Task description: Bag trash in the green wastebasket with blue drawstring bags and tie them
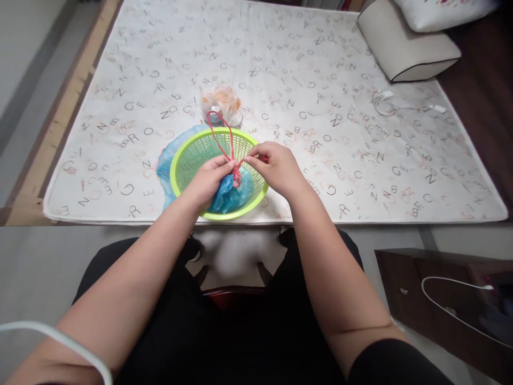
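Over a lime-green plastic basket (173, 176), both of my hands are closed at a red cord (231, 140). My left hand (212, 174) grips the gathered neck of a blue plastic bag (228, 200) together with the cord. A loop of the cord rises above the fingers toward the far rim, and a tangle of it lies at the neck. My right hand (272, 163) pinches another stretch of the cord between thumb and fingers, just right of the left hand. The lower part of the bag rests inside the basket.
Pale blue plastic (164, 166) spreads beside the basket's left side. Behind it sits a clear bag with orange bits (222, 101). A white cable (388, 104) and a beige pillow (409, 45) lie on the letter-printed mattress (320, 64). A dark cabinet (433, 299) stands at right.
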`<state>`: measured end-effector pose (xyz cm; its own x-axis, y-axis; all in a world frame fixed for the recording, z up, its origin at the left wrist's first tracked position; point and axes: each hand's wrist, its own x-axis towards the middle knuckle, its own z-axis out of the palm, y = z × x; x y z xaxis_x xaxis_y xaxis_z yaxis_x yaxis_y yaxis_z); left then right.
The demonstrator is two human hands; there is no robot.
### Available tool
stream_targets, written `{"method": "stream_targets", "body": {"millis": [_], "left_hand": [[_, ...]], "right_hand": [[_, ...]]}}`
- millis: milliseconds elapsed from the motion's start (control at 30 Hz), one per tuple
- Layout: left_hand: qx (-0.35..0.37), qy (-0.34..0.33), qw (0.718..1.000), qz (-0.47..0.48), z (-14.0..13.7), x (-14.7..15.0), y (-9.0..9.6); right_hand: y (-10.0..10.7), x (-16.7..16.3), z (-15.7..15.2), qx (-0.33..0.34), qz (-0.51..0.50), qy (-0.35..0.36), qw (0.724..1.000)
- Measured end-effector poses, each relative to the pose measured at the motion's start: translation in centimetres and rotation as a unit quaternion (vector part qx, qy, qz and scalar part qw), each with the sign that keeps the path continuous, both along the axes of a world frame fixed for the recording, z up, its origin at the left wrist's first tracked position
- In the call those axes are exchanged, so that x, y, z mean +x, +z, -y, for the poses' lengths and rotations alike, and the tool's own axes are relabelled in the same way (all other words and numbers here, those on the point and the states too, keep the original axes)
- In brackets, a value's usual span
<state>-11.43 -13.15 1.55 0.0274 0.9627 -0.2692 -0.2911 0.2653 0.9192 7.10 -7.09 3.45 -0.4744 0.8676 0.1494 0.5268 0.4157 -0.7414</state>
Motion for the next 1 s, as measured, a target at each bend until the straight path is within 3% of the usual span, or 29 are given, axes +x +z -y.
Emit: {"method": "stream_targets", "body": {"millis": [333, 467, 700, 900, 1000], "left_hand": [[0.005, -0.011, 1.0, -0.002, 0.1, 0.0, 0.0], [-0.031, -0.033, 0.998, 0.037, 0.3, 0.2, 0.0], [-0.087, 0.044, 0.993, 0.062, -0.4, 0.0, -0.8], [-0.115, 0.078, 0.985, 0.102, -0.8, -0.2, -0.4], [-0.149, 0.082, 0.979, 0.109, -0.8, -0.3, -0.3]], "right_hand": [[-0.7, -0.4, 0.2, -0.028, 0.015, 0.028, 0.999], [-0.4, -0.3, 0.2, -0.033, 0.018, 0.027, 0.999], [0.2, -0.1, 0.4, -0.038, -0.002, 0.059, 0.998], [0.2, -0.1, 0.9, -0.102, 0.021, 0.134, 0.985], [0.1, -0.2, 0.9, -0.127, 0.047, 0.138, 0.981]]}}
